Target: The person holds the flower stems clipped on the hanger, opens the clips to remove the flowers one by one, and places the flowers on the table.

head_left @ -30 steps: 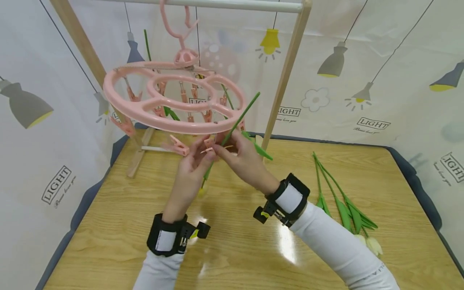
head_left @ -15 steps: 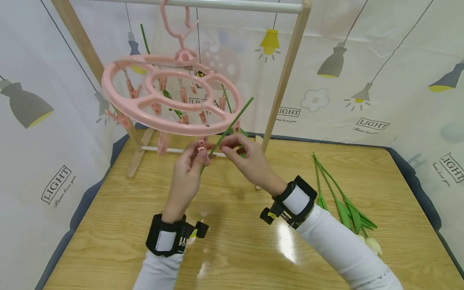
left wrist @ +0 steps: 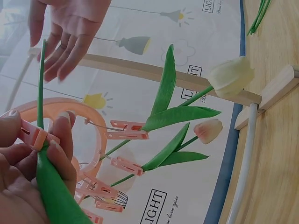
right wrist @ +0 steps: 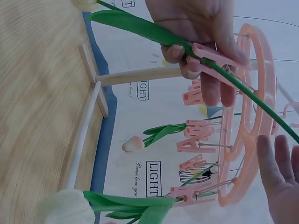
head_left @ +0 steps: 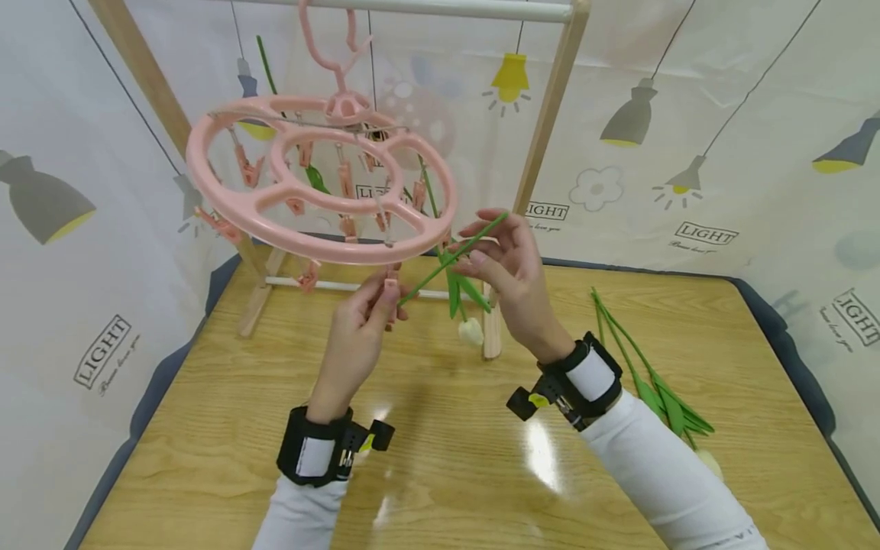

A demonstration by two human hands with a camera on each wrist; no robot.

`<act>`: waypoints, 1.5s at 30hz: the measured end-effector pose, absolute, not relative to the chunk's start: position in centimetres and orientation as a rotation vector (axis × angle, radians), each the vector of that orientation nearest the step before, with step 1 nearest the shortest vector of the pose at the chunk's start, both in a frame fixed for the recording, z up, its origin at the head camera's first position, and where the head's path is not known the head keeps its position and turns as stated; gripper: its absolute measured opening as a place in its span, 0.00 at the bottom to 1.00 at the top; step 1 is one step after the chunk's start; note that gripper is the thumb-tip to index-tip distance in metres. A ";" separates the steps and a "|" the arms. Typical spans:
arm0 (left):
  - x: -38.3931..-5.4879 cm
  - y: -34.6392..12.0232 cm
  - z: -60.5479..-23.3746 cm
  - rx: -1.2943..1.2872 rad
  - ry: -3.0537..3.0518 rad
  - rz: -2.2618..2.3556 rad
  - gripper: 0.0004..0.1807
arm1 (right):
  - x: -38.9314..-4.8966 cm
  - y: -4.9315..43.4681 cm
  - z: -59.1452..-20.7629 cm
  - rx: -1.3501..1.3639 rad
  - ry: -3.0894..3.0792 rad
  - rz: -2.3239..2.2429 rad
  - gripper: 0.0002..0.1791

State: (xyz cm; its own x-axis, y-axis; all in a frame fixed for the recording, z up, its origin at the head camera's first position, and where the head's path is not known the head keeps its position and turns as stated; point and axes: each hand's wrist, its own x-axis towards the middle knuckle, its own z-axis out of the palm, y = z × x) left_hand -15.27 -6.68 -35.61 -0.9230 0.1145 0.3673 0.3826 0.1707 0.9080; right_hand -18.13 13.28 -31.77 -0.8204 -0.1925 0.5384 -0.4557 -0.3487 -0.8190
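Observation:
My left hand (head_left: 352, 325) pinches a pink clothespin (left wrist: 33, 136) that hangs from the round drying hanger (head_left: 312, 248). The clip's jaws are around the green stem (right wrist: 252, 95) of an artificial tulip, and its leaf (left wrist: 58, 191) lies along my left fingers. That tulip points its stem up and to the right; its pale blossom (right wrist: 86, 4) shows at the top edge of the right wrist view. My right hand (head_left: 522, 286) is beside the stem's free end, fingers loosely spread and gripping nothing. Another white tulip (head_left: 470, 331) hangs from a clip behind, blossom down.
The hanger hooks onto a white bar (head_left: 440, 8) of a wooden stand (head_left: 550, 107). More pink clothespins (right wrist: 196, 144) dangle around it, one holding a pinkish tulip (right wrist: 133, 144). Several loose tulips (head_left: 663, 401) lie on the wooden table at the right.
My right hand has come away from the clip and stem, moving right and up with its fingers opening. My left hand stays at the clothespin. The hanger has turned and tilted slightly.

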 end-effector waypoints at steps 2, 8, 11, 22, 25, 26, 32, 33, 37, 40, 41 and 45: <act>-15.3 -6.6 -35.5 -0.471 -2.221 -1.856 0.20 | -18.1 13.2 -31.8 0.884 -1.668 2.344 0.21; -15.4 -6.2 -35.5 -0.456 -2.180 -1.923 0.21 | -18.0 12.5 -32.1 0.856 -1.682 2.398 0.19; -15.4 -6.2 -35.5 -0.447 -2.170 -1.917 0.20 | -18.0 12.1 -32.3 0.805 -1.695 2.403 0.18; -15.4 -6.0 -35.5 -0.420 -2.143 -1.914 0.19 | -17.8 10.9 -32.6 0.722 -1.684 2.447 0.16; -15.3 -6.0 -35.4 -0.409 -2.148 -1.898 0.19 | -17.6 10.5 -32.7 0.754 -1.666 2.461 0.20; -15.3 -6.0 -35.4 -0.405 -2.148 -1.892 0.19 | -17.6 10.4 -32.7 0.763 -1.658 2.464 0.21; -15.2 -6.0 -35.5 -0.392 -2.156 -1.866 0.19 | -17.5 10.0 -32.8 0.763 -1.644 2.439 0.25; -15.2 -6.0 -35.5 -0.388 -2.157 -1.864 0.19 | -17.5 10.0 -32.8 0.762 -1.646 2.432 0.25; -15.2 -6.0 -35.4 -0.355 -2.142 -1.871 0.18 | -17.5 9.7 -32.9 0.774 -1.637 2.426 0.25; -15.1 -6.1 -35.4 -0.324 -2.130 -1.846 0.17 | -17.5 9.5 -32.9 0.792 -1.628 2.427 0.24; -15.1 -6.2 -35.3 -0.323 -2.121 -1.849 0.17 | -17.5 9.5 -33.0 0.796 -1.628 2.425 0.24; -15.2 -6.3 -35.3 -0.330 -2.120 -1.838 0.16 | -17.6 9.5 -33.1 0.786 -1.648 2.399 0.22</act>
State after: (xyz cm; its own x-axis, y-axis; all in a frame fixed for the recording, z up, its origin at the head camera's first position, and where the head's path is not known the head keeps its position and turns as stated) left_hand -15.18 -6.30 -35.28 -0.9239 -0.0314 0.3814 0.3731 0.1478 0.9159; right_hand -17.59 9.47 -33.08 -0.8566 -0.1833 0.4823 -0.3844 -0.3968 -0.8335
